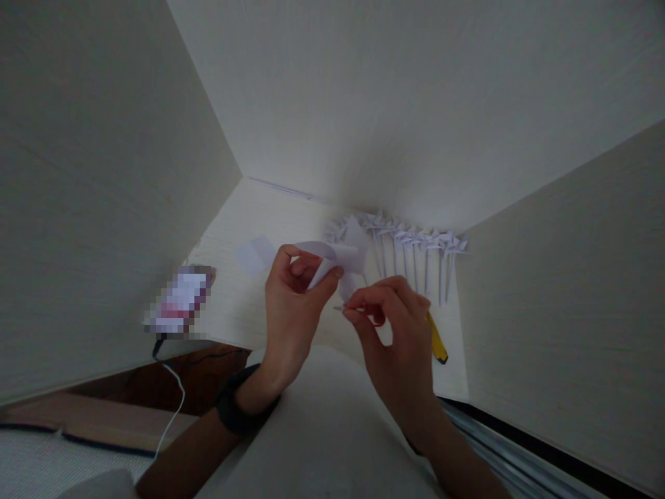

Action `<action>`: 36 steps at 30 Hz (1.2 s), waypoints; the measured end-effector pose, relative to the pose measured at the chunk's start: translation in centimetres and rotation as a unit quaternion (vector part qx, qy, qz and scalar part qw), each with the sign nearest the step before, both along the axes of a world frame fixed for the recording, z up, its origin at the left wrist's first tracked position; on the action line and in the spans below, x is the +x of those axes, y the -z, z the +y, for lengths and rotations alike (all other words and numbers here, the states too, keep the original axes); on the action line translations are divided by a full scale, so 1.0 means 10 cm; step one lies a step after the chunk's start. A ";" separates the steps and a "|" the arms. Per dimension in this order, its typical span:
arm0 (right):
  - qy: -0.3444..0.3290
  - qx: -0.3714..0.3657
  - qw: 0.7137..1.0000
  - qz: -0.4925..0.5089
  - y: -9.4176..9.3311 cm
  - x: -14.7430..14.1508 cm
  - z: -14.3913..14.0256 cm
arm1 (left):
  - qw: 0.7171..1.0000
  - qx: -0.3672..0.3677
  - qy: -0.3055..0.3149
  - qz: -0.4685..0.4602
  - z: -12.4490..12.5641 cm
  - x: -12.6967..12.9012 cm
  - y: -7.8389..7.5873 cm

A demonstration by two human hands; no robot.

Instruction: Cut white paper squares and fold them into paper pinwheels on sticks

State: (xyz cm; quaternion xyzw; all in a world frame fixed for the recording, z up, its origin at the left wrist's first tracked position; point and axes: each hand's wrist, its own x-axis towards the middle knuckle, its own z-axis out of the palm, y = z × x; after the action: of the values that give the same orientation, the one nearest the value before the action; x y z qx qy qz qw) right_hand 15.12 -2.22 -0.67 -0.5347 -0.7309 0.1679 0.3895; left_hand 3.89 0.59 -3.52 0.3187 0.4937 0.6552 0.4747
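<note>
My left hand (pixel 291 305) is closed on a white paper pinwheel head (pixel 346 255), its blades curling up between thumb and fingers. Just to the right, my right hand (pixel 392 315) pinches a small, thin pin (pixel 339 308) between thumb and forefinger. The pin's tip points left, below the pinwheel head and apart from my left thumb. Behind my hands, several finished-looking paper pinwheels on sticks (pixel 405 239) lie in a row along the back wall. A yellow utility knife (pixel 437 339) lies partly hidden behind my right hand.
Square white paper (pixel 254 254) lies left of my left hand. Thin white paper sticks (pixel 280 187) rest along the back edge. At the left, a blurred phone (pixel 181 301) is plugged into a white cable (pixel 179 388). Pale walls (pixel 561 291) enclose the table on three sides.
</note>
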 end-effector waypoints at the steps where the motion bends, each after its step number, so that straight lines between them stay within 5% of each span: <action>1: -0.010 -0.016 1.000 0.005 -0.06 0.02 0.04 | 1.000 0.002 -0.002 0.008 0.00 0.00 -0.01; 9: -0.158 -0.065 0.985 -0.024 -0.19 0.21 0.23 | 0.996 0.029 0.002 0.079 -0.03 -0.01 -0.08; 12: -0.161 -0.069 0.983 -0.048 -0.18 0.26 0.22 | 0.997 0.019 0.009 0.077 -0.03 -0.02 -0.09; 19: -0.216 0.025 0.975 -0.044 -0.13 0.29 0.10 | 0.993 -0.065 0.022 -0.093 0.01 -0.06 -0.09; 22: -0.125 -0.067 0.980 0.141 0.05 0.27 0.09 | 0.984 -0.106 0.029 -0.138 0.02 -0.08 -0.12; 25: -0.037 -0.187 0.934 0.301 0.22 0.23 0.15 | 0.985 -0.110 0.038 -0.128 0.01 -0.06 -0.14; 29: -0.016 -0.311 0.882 0.353 0.24 0.18 0.23 | 0.996 -0.042 0.018 -0.071 0.00 -0.03 -0.11; 32: 0.014 -0.315 0.876 0.365 0.17 0.14 0.22 | 1.000 0.014 -0.021 0.008 -0.01 -0.01 -0.08; 36: 0.062 -0.238 0.904 0.350 0.16 0.12 0.19 | 0.998 0.024 -0.033 0.056 -0.01 -0.01 -0.08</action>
State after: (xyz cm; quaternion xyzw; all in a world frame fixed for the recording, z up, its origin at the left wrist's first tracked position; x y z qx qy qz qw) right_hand 16.29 -0.29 -2.23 -0.5628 -0.4510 0.4884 0.4912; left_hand 3.81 0.48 -2.74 0.3498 0.5140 0.6631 0.4168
